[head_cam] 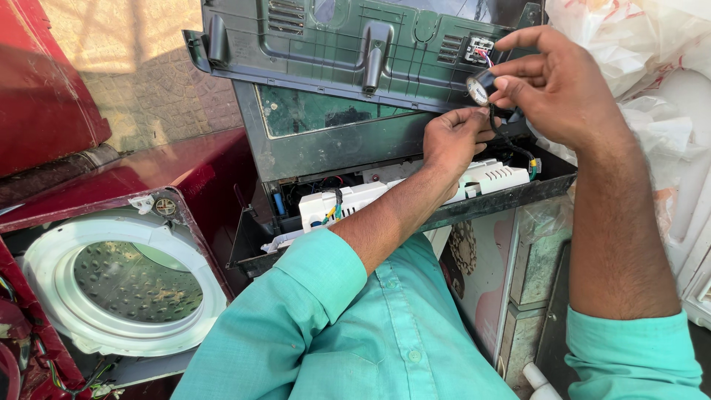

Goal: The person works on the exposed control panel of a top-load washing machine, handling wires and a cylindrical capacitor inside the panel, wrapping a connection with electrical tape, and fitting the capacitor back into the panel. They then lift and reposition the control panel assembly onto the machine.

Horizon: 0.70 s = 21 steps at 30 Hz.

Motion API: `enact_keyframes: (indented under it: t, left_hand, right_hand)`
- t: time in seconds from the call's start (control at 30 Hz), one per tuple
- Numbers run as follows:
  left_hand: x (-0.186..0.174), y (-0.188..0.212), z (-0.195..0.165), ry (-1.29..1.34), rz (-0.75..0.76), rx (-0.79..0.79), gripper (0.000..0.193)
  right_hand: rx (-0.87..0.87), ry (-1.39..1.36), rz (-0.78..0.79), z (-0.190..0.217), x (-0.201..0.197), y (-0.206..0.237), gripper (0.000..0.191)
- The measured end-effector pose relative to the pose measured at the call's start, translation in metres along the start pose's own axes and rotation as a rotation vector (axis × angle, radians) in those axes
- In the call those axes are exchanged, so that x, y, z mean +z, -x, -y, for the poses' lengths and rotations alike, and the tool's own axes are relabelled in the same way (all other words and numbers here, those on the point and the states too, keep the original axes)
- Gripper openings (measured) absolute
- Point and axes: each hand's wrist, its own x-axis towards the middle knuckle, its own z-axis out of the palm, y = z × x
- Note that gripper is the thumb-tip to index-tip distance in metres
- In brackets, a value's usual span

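Observation:
My right hand (563, 85) pinches a small round black part with a white face (479, 89), held up in front of a dark green plastic panel (348, 44). A black wire (511, 141) runs down from that part. My left hand (452, 137) grips the wire just below the part. Under both hands lies an open dark housing (385, 148) with a white control board (355, 198) and coloured wires inside. A small white connector (478, 48) sits on the panel beside my right fingers.
A dark red washing machine with its white drum ring (122, 285) and perforated tub lies at lower left. Crumpled clear plastic sheeting (652, 81) and white parts crowd the right. A tiled floor (141, 81) shows at upper left.

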Motion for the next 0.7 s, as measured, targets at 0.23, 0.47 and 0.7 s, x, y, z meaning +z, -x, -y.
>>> enact_keyframes:
  t: [0.23,0.47,0.7]
  left_hand:
    - [-0.001,-0.001,0.003,-0.102,0.025,-0.055,0.033]
    - [-0.004,-0.002,0.001,-0.124,-0.007,-0.101,0.032]
    - [-0.007,0.002,-0.005,-0.117,0.000,-0.088,0.027]
  right_hand:
    - [-0.147,-0.088,-0.221,-0.040,-0.017,0.020,0.025]
    - [0.003,0.377,-0.176,-0.042,0.005,0.034,0.028]
    - [-0.016,0.436,-0.147,-0.056,0.011,0.030,0.035]
